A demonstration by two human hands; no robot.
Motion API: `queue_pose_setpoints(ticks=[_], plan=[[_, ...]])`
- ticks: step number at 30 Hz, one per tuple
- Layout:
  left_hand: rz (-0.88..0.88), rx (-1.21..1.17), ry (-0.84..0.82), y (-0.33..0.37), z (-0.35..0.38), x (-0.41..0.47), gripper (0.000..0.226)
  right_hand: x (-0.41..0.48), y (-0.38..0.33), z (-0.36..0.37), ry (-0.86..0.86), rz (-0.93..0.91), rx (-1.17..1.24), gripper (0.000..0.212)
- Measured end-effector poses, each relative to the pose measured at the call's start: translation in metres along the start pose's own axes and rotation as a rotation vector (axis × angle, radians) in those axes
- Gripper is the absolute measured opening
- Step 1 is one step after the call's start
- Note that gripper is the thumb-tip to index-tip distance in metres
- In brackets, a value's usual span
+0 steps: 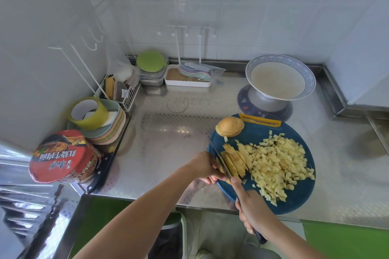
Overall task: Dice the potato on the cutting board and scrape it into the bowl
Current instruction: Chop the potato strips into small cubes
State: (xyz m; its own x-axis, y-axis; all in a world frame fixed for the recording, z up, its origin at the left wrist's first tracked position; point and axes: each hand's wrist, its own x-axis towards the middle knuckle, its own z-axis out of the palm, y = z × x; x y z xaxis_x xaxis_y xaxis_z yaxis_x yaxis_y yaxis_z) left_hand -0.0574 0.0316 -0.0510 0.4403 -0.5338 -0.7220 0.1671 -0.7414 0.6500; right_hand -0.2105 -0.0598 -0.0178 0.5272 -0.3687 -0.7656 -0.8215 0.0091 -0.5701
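Item: potato, part diced. Left hand (pixel 207 167) curls over a row of potato strips (pixel 235 161), holding them down. Right hand (pixel 251 206) wraps the handle of the knife (pixel 221 157), forefinger laid along the blade's back, the blade standing in the strips. Diced pile (pixel 277 164) lies on the right of the blue cutting board (pixel 294 200); an uncut potato end (pixel 229 126) rests at its far edge. Hazards: the left fingertips sit right beside the blade and are partly hidden behind it, so their clearance cannot be judged, and a slip there means a cut. The board reaches the counter's front edge, so hard pressure could tip it. The pile runs near the board's rim, so a careless scrape could spill dice. Bowl (pixel 281 58) stands well apart at the back, raised on a dark base, and a knock may rock it. Surface: patterned steel counter (pixel 168 143). Room: white tiled walls (pixel 252 6), with a noodle cup (pixel 61 156), stacked plates (pixel 109 130) and a tape roll (pixel 88 111) at left.
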Motion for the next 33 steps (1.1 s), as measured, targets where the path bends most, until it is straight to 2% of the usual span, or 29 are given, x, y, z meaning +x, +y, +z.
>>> queue_pose_setpoints(ticks=[7, 11, 14, 17, 19, 21, 25, 29, 31, 33], plan=[[0.028, 0.061, -0.013, -0.002, -0.002, -0.001, 0.039, -0.002, 0.028, -0.006, -0.044, -0.063, -0.064, 0.059], [0.032, 0.024, -0.008, -0.002, -0.003, -0.002, 0.043, -0.004, 0.015, -0.006, -0.023, -0.049, 0.019, 0.056], [0.027, 0.011, -0.009, 0.002, -0.003, -0.006, 0.042, -0.003, 0.009, -0.008, -0.042, -0.126, -0.001, 0.059], [0.029, 0.083, 0.026, 0.008, -0.001, -0.012, 0.032, -0.004, 0.007, -0.017, -0.044, -0.137, 0.04, 0.059], [0.036, 0.222, 0.051, 0.01, 0.001, -0.019, 0.029, -0.005, 0.007, -0.025, -0.047, -0.126, 0.074, 0.061], [0.072, 0.363, 0.113, 0.014, 0.011, -0.025, 0.04, -0.006, 0.01, -0.034, -0.061, -0.125, 0.064, 0.066], [0.092, 0.589, 0.405, 0.013, 0.044, -0.033, 0.085, -0.006, 0.015, -0.046, -0.059, -0.141, 0.019, 0.068], [0.13, 0.581, 0.54, 0.001, 0.06, -0.025, 0.127, -0.004, 0.016, -0.05, -0.054, -0.164, -0.008, 0.068], [0.142, 0.572, 0.557, -0.002, 0.061, -0.021, 0.13, -0.003, 0.017, -0.051, -0.057, -0.177, -0.019, 0.069], [0.157, 0.592, 0.572, -0.002, 0.06, -0.019, 0.124, -0.003, 0.017, -0.052, -0.064, -0.177, -0.024, 0.069]])
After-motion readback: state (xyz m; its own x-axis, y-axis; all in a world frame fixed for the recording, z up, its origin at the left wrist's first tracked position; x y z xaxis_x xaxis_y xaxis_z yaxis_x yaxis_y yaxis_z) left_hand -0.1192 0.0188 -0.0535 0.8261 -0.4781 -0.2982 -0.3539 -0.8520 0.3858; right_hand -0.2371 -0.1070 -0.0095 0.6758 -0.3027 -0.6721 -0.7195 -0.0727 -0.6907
